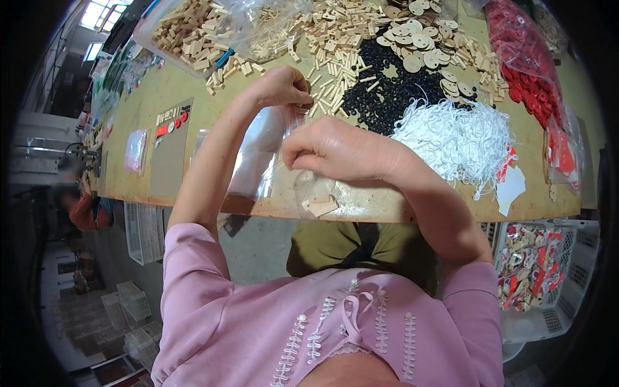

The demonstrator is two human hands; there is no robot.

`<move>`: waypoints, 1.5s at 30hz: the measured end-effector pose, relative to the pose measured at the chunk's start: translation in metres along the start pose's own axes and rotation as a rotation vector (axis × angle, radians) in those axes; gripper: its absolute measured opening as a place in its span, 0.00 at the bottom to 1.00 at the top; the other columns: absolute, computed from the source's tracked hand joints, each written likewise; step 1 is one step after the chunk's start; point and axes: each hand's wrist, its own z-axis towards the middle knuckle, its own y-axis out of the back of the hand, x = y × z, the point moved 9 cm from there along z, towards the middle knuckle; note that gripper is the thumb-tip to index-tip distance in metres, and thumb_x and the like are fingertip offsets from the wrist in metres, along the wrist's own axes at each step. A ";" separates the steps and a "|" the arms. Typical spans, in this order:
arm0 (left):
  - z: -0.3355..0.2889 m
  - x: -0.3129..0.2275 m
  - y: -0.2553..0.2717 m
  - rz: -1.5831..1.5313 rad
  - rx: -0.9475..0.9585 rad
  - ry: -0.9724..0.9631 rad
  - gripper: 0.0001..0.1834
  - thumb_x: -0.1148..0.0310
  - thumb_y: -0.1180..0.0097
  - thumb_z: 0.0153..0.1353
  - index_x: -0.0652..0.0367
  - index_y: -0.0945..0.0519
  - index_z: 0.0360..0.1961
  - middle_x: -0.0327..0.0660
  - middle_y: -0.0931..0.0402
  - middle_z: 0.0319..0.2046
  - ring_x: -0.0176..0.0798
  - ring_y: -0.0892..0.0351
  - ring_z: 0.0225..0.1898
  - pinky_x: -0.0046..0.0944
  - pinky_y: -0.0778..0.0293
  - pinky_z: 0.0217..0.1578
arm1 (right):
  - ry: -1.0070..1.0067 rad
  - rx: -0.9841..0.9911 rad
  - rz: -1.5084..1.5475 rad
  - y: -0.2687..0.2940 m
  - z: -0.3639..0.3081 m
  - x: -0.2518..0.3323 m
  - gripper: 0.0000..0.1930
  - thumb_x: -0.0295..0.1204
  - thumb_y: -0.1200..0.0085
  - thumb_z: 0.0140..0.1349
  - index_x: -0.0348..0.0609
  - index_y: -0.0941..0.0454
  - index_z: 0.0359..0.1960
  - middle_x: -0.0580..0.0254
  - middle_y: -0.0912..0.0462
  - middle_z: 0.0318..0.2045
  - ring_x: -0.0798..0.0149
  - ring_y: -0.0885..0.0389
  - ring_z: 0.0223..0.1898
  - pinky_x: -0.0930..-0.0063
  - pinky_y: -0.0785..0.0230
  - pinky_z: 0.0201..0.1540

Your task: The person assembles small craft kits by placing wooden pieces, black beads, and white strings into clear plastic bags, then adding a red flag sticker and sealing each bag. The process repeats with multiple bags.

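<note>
My left hand (282,87) is at the near edge of the small wooden sticks (330,87), its fingers curled in a pinch. What they hold, if anything, is hidden. Closer to me, my right hand (342,148) is closed, its thumb and fingers pinching a clear plastic bag (308,187). A few pale wooden pieces (321,205) lie in the bag by the table's front edge. Between my forearms lies a pile of flat, shiny clear bags (255,155). Right of my right hand sits a tangled heap of white strings (454,138).
Behind are black small parts (377,97), wooden discs (419,42) and a tub of wooden blocks (187,35). Red parts in plastic (525,64) line the right. A sample board (173,151) lies left. A crate of filled bags (532,271) stands below right. Another person (90,209) is far left.
</note>
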 end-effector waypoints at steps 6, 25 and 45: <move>-0.011 0.021 0.003 -0.475 -0.006 -0.049 0.09 0.66 0.30 0.62 0.61 0.13 0.38 0.35 0.15 0.29 0.28 0.19 0.30 0.31 0.24 0.33 | 0.007 -0.073 -0.017 0.015 0.000 0.000 0.05 0.23 0.43 0.62 0.38 0.18 0.39 0.55 0.16 0.32 0.57 0.16 0.36 0.66 0.24 0.42; -0.140 -0.042 0.023 -0.587 -0.391 -0.229 0.14 0.60 0.34 0.68 0.62 0.10 0.37 0.30 0.20 0.26 0.22 0.29 0.30 0.28 0.33 0.31 | 0.027 -0.186 -0.046 0.045 -0.004 -0.003 0.04 0.22 0.43 0.63 0.39 0.18 0.37 0.63 0.17 0.41 0.67 0.18 0.43 0.75 0.25 0.46; -0.062 -0.043 -0.007 -0.698 -0.267 -0.327 0.08 0.73 0.37 0.69 0.61 0.17 0.47 0.34 0.18 0.35 0.26 0.22 0.35 0.28 0.24 0.36 | 0.275 -0.180 -0.217 0.006 -0.015 0.053 0.05 0.20 0.43 0.60 0.37 0.21 0.38 0.54 0.18 0.37 0.50 0.17 0.42 0.62 0.24 0.46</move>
